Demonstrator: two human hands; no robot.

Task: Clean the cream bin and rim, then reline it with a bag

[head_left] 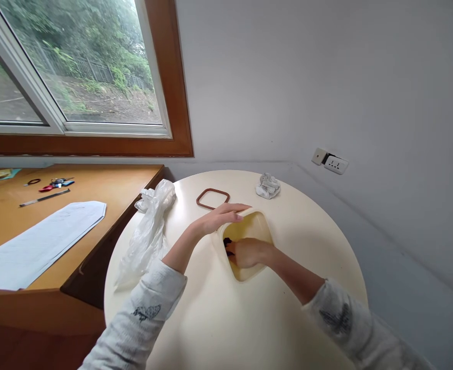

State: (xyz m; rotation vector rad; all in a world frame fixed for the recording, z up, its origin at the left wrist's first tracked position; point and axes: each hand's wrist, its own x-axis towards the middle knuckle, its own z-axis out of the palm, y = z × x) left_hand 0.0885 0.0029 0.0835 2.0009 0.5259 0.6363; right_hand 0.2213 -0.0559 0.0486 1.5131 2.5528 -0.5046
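A cream-yellow plastic bin (265, 225) is tilted on the round table, its mouth facing me. My left hand (221, 218) grips the bin's upper left rim, fingers over the outside and thumb at the edge. Inside the bin is my right hand (248, 253), its fingers curled and partly hidden. Something dark (228, 246) shows at those fingers, too little of it to name. Behind the bin lies a brown rounded-square ring (199, 198). A crumpled clear plastic bag (147, 231) rests at the table's left, and a crumpled whitish wad (267, 186) at its back right.
The round cream table (195, 318) meets a wooden desk (122, 180) on the left. White papers (45, 244), a pen (44, 198) and keys (59, 183) lie on that desk. A wall socket (336, 164) is at the right, and a window (88, 67) at the upper left.
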